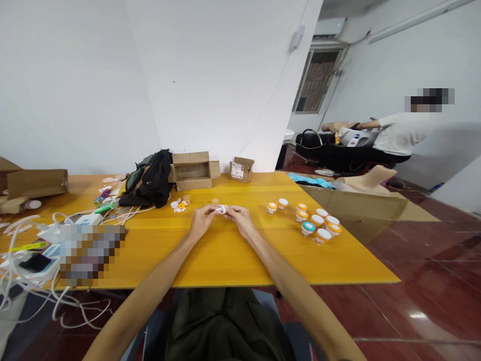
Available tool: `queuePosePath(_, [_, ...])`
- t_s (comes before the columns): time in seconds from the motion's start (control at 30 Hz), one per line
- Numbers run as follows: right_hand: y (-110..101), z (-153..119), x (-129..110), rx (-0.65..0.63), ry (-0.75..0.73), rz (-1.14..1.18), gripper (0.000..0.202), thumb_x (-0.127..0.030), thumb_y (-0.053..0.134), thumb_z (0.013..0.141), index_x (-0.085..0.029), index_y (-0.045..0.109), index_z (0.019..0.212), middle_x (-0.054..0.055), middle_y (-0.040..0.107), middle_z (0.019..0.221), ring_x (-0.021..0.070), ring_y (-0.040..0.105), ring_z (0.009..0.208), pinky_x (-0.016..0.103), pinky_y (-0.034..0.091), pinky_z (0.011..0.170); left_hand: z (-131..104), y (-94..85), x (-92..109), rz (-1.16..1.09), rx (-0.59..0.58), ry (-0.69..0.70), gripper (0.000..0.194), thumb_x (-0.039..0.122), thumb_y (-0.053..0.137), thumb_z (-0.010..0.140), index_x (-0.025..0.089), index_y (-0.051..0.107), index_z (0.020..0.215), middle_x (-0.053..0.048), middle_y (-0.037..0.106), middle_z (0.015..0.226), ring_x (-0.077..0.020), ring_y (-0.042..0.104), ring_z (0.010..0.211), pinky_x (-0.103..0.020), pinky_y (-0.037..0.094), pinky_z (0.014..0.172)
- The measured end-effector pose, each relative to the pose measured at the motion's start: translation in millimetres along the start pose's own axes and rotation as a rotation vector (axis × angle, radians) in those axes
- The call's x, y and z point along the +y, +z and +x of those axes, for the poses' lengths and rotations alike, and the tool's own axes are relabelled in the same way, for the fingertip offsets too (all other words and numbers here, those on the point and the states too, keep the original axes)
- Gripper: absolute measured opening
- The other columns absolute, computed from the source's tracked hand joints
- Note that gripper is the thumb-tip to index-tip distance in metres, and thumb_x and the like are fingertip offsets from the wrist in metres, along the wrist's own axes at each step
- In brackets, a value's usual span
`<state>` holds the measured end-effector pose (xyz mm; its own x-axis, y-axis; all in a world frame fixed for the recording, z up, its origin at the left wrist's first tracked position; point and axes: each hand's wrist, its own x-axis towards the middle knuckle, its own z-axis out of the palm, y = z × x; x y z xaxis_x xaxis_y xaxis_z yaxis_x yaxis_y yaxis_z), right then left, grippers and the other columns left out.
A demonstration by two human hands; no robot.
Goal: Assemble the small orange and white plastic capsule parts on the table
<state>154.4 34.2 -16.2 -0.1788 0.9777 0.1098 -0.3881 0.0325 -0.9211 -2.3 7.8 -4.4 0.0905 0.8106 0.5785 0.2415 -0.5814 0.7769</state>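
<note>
My left hand (202,220) and my right hand (239,217) meet over the middle of the table. Between their fingertips they pinch a small white lid (221,209), partly covered by the fingers. Just beyond it stands a small clear jar (215,201). To the left lie loose white and orange lids (182,205), with another clear jar (187,199) beside them. On the right, several small clear jars wear orange or white lids, such as this white-lidded jar (323,236); one jar (308,229) has a teal lid.
The yellow table (233,260) carries tangled white cables (56,296), a black bag (152,180), an open cardboard box (191,173) and a smaller box (241,169). A large carton (349,205) stands off the right edge. Another person (404,133) sits at the far right.
</note>
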Motion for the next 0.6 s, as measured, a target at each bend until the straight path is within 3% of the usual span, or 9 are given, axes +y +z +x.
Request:
queuePosePath(0.37, [-0.9,-0.2,2.0,-0.002,0.0,-0.02,0.036,-0.05,0.085,0.049,-0.019,0.07,0.059,0.003,0.071,0.069,0.0191,0.065,0.073,0.035,0.054,0.076,-2.5,-0.2,-2.8,0.054,0.006,0.026,0.018,0.036,0.063,0.083,0.021,0.072,0.087,-0.007,0.076,0.099,-0.0253,0.07,0.1,-0.042,0.056,0.09])
queuePosePath(0.6, [2.4,0.9,0.6,0.007,-0.037,-0.038,0.037,-0.054,0.082,0.052,-0.02,0.07,0.061,0.003,0.07,0.069,0.0182,0.064,0.072,0.033,0.053,0.073,2.5,4.1,-2.9,0.032,0.032,-0.011,0.014,0.032,0.064,0.081,0.019,0.067,0.088,-0.007,0.076,0.096,-0.0212,0.072,0.087,-0.038,0.059,0.084])
